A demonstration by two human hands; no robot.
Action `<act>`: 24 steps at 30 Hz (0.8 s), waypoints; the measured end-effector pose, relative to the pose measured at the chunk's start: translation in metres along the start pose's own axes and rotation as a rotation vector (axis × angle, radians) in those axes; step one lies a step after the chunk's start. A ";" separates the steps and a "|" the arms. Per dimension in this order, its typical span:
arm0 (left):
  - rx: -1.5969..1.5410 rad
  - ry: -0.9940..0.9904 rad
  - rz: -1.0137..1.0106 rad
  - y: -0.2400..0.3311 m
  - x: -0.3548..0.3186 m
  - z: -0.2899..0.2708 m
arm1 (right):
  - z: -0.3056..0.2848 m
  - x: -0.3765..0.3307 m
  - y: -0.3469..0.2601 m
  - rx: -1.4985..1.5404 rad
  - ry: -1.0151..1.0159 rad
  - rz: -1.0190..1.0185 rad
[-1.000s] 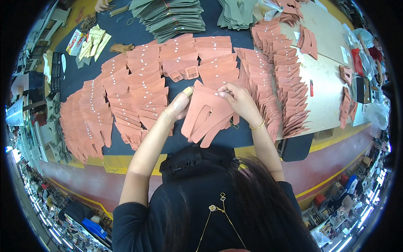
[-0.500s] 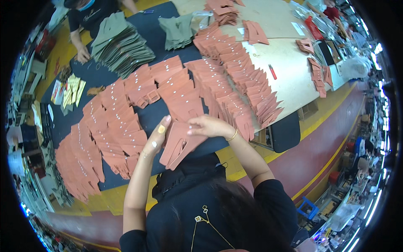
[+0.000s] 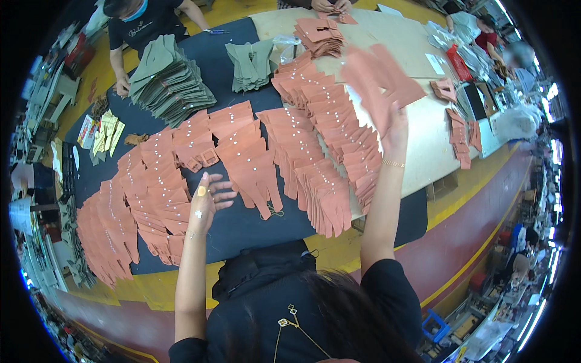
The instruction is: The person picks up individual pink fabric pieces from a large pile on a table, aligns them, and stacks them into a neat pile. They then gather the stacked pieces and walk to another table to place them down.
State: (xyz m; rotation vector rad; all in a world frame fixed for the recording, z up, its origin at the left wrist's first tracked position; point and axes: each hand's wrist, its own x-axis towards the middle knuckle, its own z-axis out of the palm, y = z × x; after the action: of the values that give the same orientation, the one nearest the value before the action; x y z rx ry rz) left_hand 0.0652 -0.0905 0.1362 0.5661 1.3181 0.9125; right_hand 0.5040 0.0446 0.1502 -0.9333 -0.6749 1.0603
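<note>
My right hand [image 3: 396, 130] is stretched far out over the pale board, closed on the edge of a salmon-pink cut panel [image 3: 396, 91]. Motion smears the panel, though a slot in it shows. My left hand [image 3: 210, 198] hovers over the dark mat [image 3: 233, 233] with spread fingers and nothing in them. Just right of it lies a fanned stack of slotted pink panels [image 3: 245, 157]. A row of overlapping pink panels [image 3: 160, 190] runs to its left, small white marks dotted on them. Two long fanned rows of pink panels [image 3: 305, 157] lie between my hands.
Grey-green panel stacks [image 3: 172, 85] stand at the back left, near a co-worker's hand [image 3: 122, 85]. Another person's hands [image 3: 333, 6] hold a pink piece at the far edge. Pink pieces [image 3: 457, 136] and clear plastic bags [image 3: 517, 106] lie on the right.
My right hand has carried the pink panel from in front of me far to the right. My left hand has let go and opened. Another person's hands have come into view at the top.
</note>
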 end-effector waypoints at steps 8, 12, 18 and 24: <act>-0.069 0.234 -0.075 -0.022 -0.014 -0.049 | -0.082 0.182 0.085 0.129 0.534 0.422; -0.083 0.271 -0.108 -0.032 -0.018 -0.062 | -0.101 0.162 0.124 0.038 0.446 0.432; -0.053 0.226 -0.177 -0.049 -0.017 -0.060 | -0.072 0.077 0.109 -0.053 0.155 0.429; -0.072 0.090 -0.157 -0.076 -0.014 -0.052 | -0.008 -0.026 0.109 -0.217 -0.145 0.579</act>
State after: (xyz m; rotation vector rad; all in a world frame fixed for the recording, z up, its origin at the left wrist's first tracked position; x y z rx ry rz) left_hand 0.0330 -0.1508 0.0727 0.3635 1.3843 0.8606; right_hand 0.4551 0.0386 0.0494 -1.2919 -0.6624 1.5999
